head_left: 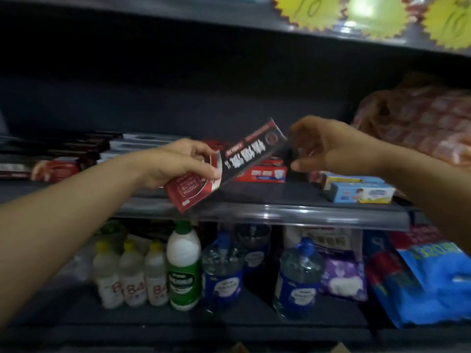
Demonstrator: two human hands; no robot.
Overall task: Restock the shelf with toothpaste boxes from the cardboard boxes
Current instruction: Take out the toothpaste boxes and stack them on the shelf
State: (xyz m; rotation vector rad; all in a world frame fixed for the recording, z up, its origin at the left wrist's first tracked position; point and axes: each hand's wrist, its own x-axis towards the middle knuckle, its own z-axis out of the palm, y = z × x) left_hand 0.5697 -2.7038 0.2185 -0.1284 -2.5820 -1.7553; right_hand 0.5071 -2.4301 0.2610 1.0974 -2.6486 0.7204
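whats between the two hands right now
In the head view, a black and red toothpaste box spans the gap. The left hand grips its red end; the right hand reaches for its far black end, contact unclear.

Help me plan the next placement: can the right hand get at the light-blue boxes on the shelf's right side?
Probably yes. The right hand is open and holds nothing, and the light-blue boxes lie just below it at the shelf front, nothing between.

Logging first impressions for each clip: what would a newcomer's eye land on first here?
The red-and-black toothpaste box at centre, gripped at its near end by the left hand, with the right hand open at its far end. Then the yellow starburst price tags on the shelf edge above.
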